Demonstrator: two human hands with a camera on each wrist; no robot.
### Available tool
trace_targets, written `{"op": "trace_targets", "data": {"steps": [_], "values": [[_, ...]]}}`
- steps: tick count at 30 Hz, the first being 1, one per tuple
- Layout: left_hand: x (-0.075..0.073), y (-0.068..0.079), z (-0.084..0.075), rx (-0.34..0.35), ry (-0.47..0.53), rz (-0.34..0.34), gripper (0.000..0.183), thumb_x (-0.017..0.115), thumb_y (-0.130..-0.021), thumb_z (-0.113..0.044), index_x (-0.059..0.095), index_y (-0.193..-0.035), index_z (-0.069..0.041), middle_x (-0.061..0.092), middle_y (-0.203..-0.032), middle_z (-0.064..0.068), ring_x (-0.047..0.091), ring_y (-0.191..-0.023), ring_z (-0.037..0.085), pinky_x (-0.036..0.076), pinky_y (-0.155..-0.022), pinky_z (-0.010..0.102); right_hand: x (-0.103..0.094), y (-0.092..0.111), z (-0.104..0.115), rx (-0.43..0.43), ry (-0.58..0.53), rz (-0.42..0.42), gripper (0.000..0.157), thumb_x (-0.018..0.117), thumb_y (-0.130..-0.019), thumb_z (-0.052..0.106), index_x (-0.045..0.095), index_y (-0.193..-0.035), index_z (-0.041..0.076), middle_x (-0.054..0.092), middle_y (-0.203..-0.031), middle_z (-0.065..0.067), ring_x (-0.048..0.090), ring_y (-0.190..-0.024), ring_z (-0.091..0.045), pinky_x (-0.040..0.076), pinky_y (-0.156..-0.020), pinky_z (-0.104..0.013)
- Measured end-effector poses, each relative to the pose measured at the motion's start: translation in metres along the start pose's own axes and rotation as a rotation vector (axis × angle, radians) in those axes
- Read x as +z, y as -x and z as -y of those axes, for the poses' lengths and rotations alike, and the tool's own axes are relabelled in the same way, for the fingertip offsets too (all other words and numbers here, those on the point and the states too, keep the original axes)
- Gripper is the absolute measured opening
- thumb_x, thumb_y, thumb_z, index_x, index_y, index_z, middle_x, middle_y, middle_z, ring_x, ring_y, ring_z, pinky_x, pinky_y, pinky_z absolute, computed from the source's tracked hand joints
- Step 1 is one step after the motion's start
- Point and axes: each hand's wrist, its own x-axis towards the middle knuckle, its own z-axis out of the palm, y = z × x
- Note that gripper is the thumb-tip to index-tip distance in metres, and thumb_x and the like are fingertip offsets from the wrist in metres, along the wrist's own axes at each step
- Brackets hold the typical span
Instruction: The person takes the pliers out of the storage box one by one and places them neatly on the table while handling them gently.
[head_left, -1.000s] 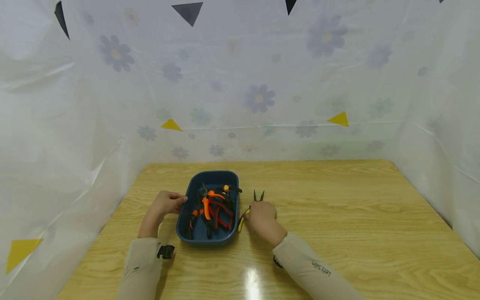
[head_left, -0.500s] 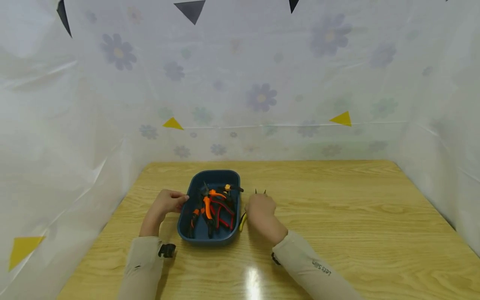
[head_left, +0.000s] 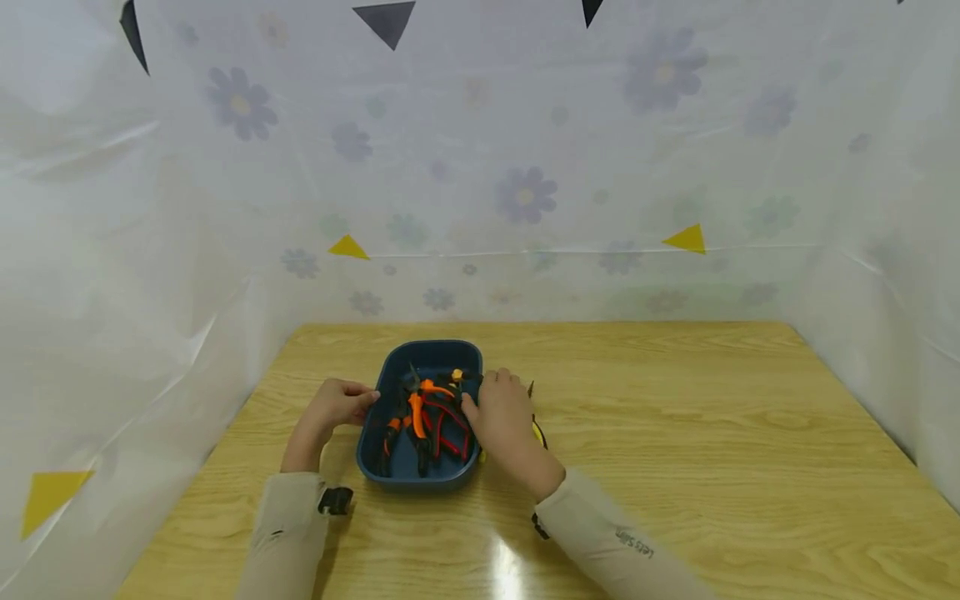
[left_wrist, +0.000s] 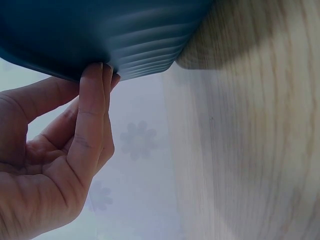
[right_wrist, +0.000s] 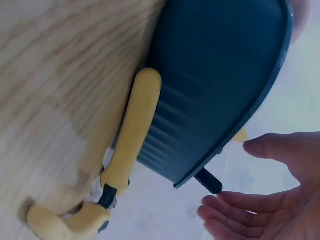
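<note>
A dark blue plastic bin point(head_left: 420, 483) holds several pliers, among them orange-handled pliers point(head_left: 417, 412) and red-handled pliers point(head_left: 448, 447). At its left side my left hand point(head_left: 336, 407) pinches the rim between thumb and fingers. My right hand point(head_left: 512, 423) hovers at the right rim, thumb and fingers apart. Close to its fingertips, a black handle end point(right_wrist: 209, 181) pokes out over the rim in the right wrist view. Yellow-handled pliers point(right_wrist: 132, 125) lie on the table against the bin's right wall, partly hidden by the right hand in the head view.
The wood-grain table point(head_left: 675, 467) extends to the right of the bin. White flowered sheeting point(head_left: 562, 283) encloses the back and both sides. A black strap piece point(head_left: 335, 501) sits at the left wrist.
My right hand has let go of the yellow-handled pliers on the table and moved left and up to the bin's right rim, fingers spread. My left hand keeps its hold.
</note>
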Motion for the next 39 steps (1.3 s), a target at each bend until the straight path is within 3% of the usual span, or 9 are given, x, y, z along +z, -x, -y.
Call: {"op": "trace_targets", "data": {"steps": [5, 10, 23, 31, 39], "values": [[-0.001, 0.0, -0.001, -0.016, -0.018, -0.006, 0.034, 0.056, -0.088, -0.017, 0.057, -0.11, 0.009, 0.062, -0.088, 0.017, 0.061, -0.069, 0.02, 0.052, -0.071, 0.04, 0.008, 0.002, 0.008, -0.094, 0.007, -0.056, 0.056, 0.057, -0.083, 0.044, 0.055, -0.105, -0.007, 0.051, -0.1, -0.02, 0.051, -0.09, -0.03, 0.047, -0.079, -0.036], [-0.001, 0.001, 0.0, -0.018, -0.021, -0.008, 0.035, 0.057, -0.087, -0.017, 0.057, -0.11, 0.009, 0.063, -0.087, 0.015, 0.061, -0.068, 0.019, 0.052, -0.071, 0.04, 0.016, 0.005, 0.017, -0.125, 0.07, -0.06, 0.07, 0.057, -0.08, 0.05, 0.049, -0.118, -0.008, 0.043, -0.118, -0.022, 0.043, -0.108, -0.032, 0.039, -0.094, -0.037], [0.001, 0.001, 0.0, -0.009, -0.004, -0.012, 0.034, 0.057, -0.087, -0.016, 0.058, -0.109, 0.01, 0.064, -0.084, 0.015, 0.062, -0.067, 0.02, 0.053, -0.069, 0.039, 0.034, 0.007, 0.039, -0.172, 0.166, 0.061, 0.085, 0.061, -0.072, 0.058, 0.045, -0.124, -0.007, 0.043, -0.122, -0.019, 0.042, -0.112, -0.028, 0.037, -0.096, -0.035], [0.002, 0.0, 0.0, 0.009, 0.009, -0.004, 0.034, 0.057, -0.087, -0.016, 0.058, -0.108, 0.011, 0.063, -0.088, 0.019, 0.063, -0.069, 0.023, 0.053, -0.069, 0.04, 0.048, 0.004, 0.047, -0.136, 0.287, 0.18, 0.103, 0.061, -0.064, 0.066, 0.034, -0.132, -0.006, 0.034, -0.132, -0.021, 0.033, -0.122, -0.031, 0.029, -0.102, -0.037], [0.002, 0.0, -0.002, -0.004, -0.014, -0.006, 0.033, 0.056, -0.087, -0.016, 0.059, -0.108, 0.009, 0.063, -0.087, 0.016, 0.062, -0.069, 0.019, 0.052, -0.07, 0.04, 0.049, 0.002, 0.051, -0.11, 0.349, 0.232, 0.107, 0.06, -0.063, 0.069, 0.029, -0.135, -0.004, 0.031, -0.136, -0.019, 0.029, -0.126, -0.031, 0.026, -0.104, -0.037]]}}
